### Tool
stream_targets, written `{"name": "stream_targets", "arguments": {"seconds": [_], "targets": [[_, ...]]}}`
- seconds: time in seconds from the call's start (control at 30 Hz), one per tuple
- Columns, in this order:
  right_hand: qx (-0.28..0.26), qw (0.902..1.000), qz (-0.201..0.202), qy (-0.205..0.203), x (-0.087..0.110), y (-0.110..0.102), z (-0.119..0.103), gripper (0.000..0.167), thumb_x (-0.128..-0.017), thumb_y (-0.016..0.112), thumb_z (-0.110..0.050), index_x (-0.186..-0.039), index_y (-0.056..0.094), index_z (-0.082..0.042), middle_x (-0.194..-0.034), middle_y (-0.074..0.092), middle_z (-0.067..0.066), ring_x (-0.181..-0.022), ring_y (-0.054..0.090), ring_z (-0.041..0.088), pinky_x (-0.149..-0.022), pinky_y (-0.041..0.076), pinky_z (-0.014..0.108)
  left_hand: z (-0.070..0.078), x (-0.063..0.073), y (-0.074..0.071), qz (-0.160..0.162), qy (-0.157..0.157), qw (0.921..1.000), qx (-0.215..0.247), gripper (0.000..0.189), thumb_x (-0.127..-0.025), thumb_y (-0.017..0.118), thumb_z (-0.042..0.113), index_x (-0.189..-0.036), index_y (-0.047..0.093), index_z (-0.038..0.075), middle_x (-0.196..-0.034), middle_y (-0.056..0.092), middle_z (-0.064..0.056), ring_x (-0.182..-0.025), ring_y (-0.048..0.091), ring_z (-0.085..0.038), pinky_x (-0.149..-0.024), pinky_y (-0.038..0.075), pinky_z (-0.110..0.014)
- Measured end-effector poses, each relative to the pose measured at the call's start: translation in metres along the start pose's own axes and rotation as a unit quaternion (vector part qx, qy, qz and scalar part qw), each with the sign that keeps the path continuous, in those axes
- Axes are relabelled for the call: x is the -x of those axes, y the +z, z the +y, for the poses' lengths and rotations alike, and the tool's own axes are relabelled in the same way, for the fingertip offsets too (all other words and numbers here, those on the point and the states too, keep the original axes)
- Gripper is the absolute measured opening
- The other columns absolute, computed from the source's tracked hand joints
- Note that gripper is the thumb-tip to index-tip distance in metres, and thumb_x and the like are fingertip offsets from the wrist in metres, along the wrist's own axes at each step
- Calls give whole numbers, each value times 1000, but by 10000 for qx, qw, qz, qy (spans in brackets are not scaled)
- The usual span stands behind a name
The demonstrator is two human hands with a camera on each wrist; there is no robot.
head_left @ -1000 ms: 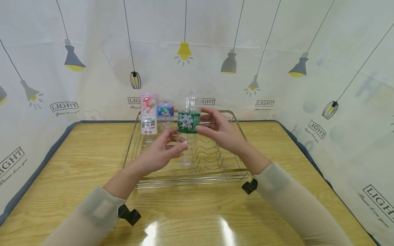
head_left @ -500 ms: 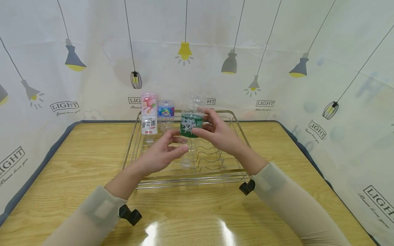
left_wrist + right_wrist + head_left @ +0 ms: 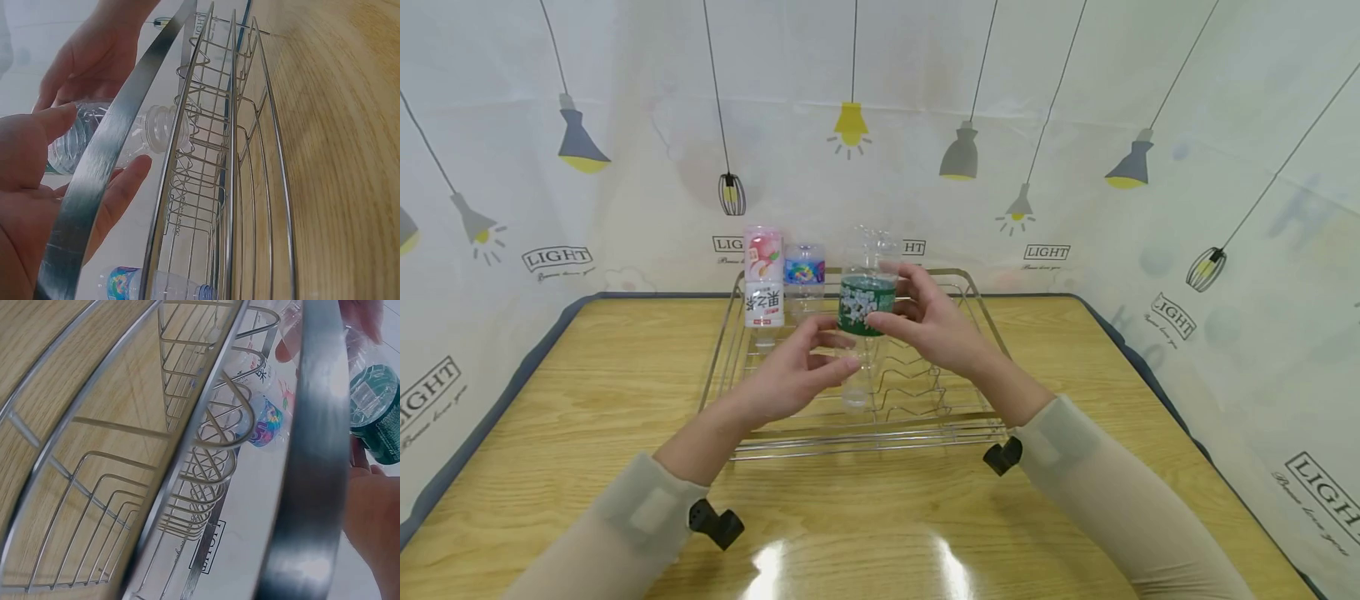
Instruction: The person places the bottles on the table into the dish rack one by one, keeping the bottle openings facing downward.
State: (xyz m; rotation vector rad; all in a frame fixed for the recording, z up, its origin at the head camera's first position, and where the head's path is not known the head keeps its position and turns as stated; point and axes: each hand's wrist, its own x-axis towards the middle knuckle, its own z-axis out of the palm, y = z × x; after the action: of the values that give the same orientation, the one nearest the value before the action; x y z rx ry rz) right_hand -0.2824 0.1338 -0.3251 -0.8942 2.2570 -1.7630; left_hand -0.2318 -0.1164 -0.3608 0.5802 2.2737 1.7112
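Note:
A clear plastic bottle with a green label [image 3: 867,306] is held upside down over the wire dish rack [image 3: 925,423], tilted slightly. My right hand [image 3: 936,329] grips it around the label, thumb in front and fingers behind. Lower down, near the shoulder, my left hand [image 3: 790,379] has its thumb and fingers around the bottle. From the left wrist, the bottle's neck [image 3: 164,128] points toward the rack wires; whether it touches them cannot be told. The right wrist view catches the green label [image 3: 375,403] beyond the rack's blurred metal rim [image 3: 312,437].
An upside-down bottle with a pink and white label [image 3: 763,279] stands at the rack's back left. Beside it is a smaller bottle with a blue label [image 3: 804,272], also inverted. The rack sits on a wood-grain table [image 3: 850,517] before a lamp-patterned curtain [image 3: 910,75].
Over the first half second the green-labelled bottle moved slightly right and down with my right hand, and tilted. Since then almost nothing has moved.

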Motion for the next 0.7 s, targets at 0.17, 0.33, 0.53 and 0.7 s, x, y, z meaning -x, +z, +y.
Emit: {"name": "stream_targets", "arguments": {"seconds": [0.17, 0.33, 0.53, 0.7], "targets": [[85, 9999, 48, -78, 0, -2, -2, 71, -106, 72, -10, -166, 35, -17, -145, 58, 18, -127, 66, 34, -100, 63, 33, 0, 6, -6, 125, 113, 9999, 22, 66, -112, 67, 27, -167, 34, 9, -161, 49, -22, -142, 61, -42, -112, 60, -53], [243, 9995, 127, -131, 0, -7, -4, 72, -106, 73, -10, -167, 35, -16, -142, 57, 18, -124, 66, 33, -98, 62, 36, -1, 25, -24, 337, 379, 9977, -447, 55, -113, 65, 25, -162, 45, 10, -159, 53, -20, -134, 65, -41, -101, 65, -44], [371, 9992, 126, -44, 0, -16, -6, 74, -107, 72, -16, -169, 32, -22, -143, 55, 15, -128, 65, 31, -97, 61, 35, -3, 54, -51, 768, 353, 9915, -987, 47, -112, 67, 26, -155, 52, 13, -156, 58, -12, -129, 68, -35, -92, 65, -33], [411, 9990, 162, -28, 1, -19, -6, 75, -107, 73, -18, -170, 32, -24, -141, 54, 15, -128, 65, 30, -98, 61, 34, -13, 76, -73, 1260, 448, 9789, -1543, 45, -112, 67, 28, -154, 56, 15, -151, 63, -10, -122, 69, -17, -88, 63, -26]]}}
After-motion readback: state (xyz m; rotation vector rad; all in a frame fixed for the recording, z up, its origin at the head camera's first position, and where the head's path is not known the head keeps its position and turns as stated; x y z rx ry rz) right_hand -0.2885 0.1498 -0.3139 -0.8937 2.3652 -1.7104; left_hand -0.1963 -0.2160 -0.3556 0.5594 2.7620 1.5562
